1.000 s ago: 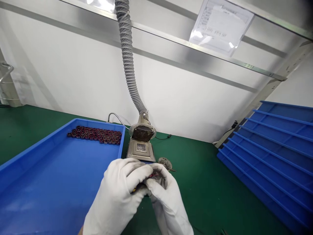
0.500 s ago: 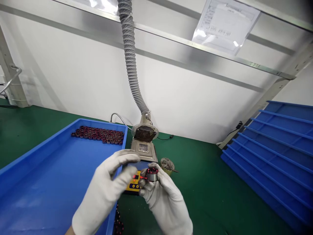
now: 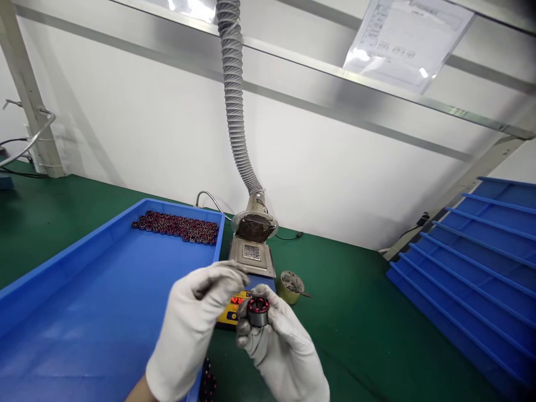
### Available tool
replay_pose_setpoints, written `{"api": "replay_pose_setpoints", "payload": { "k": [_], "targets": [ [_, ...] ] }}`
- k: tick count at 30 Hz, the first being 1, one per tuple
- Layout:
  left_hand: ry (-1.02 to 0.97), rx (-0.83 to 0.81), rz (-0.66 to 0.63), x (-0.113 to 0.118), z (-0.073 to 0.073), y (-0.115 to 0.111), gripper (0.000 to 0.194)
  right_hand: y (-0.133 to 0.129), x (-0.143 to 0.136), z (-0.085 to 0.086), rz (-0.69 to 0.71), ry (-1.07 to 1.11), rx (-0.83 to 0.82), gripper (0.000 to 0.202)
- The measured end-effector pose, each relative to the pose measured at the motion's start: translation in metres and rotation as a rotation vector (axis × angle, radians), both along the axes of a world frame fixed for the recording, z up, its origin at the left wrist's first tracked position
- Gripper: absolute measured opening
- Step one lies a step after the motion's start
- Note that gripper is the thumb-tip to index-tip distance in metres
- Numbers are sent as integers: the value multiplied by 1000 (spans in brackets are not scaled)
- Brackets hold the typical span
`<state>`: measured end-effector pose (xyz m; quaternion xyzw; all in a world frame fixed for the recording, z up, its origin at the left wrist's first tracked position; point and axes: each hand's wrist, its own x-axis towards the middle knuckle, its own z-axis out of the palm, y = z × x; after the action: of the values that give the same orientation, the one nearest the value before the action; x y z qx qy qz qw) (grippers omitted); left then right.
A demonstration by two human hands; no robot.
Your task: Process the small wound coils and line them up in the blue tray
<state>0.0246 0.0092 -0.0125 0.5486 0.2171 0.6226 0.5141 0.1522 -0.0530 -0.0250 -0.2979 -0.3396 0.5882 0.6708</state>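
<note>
Both of my hands wear white gloves with greyed fingertips. My right hand [image 3: 280,335] grips a small round part [image 3: 258,311], a dark metal ring with red and black segments on its upper face. Just left of it, my left hand [image 3: 201,312] is raised with its fingers and thumb drawn together; whether a thin thing is between the fingertips cannot be made out. Behind the hands a yellow unit [image 3: 228,317] shows red digits, partly covered by the gloves. A metal plate device [image 3: 251,252] with a round fan-like hood [image 3: 254,226] stands beyond it.
The large blue tray [image 3: 104,290] on the left holds many similar small parts [image 3: 180,226] at its far end. A small cup [image 3: 290,286] with a tool stands right of the device. Stacked blue trays [image 3: 473,268] are at the right. A grey hose [image 3: 234,100] hangs behind.
My left hand's fingers have closed together from a more spread pose. The ring in my right hand has shifted slightly down, and its top face shows more. The camera view has shifted slightly.
</note>
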Motion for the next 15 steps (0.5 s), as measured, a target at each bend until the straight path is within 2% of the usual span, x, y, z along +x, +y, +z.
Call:
{"api": "replay_pose_setpoints", "payload": {
  "k": [1,4,5,7,9,11,13,15],
  "targets": [
    [-1,-8,-16,-2,2,0,1,0,1,0,4,-11,1,23],
    [148,-7,-156,-2,8,-3,20,0,1,-1,-44,-14,-20,21],
    [158,-52,-209,1,10,-5,20,0,0,-1,-64,-1,-27,21],
    [35,-162,-250,6,10,-10,18,-1,-2,-1,-83,20,-33,23],
    [-133,-199,-215,8,9,-12,16,-1,-2,-1,-82,14,-25,25],
    [-227,-153,-125,5,9,-12,15,-1,-1,0,-66,-3,-17,24],
    [-136,-101,-50,-2,12,-9,20,0,2,0,-40,-5,-6,23],
    [119,-44,-65,-8,16,-6,26,0,5,-1,-42,-15,12,23]
  ]
}}
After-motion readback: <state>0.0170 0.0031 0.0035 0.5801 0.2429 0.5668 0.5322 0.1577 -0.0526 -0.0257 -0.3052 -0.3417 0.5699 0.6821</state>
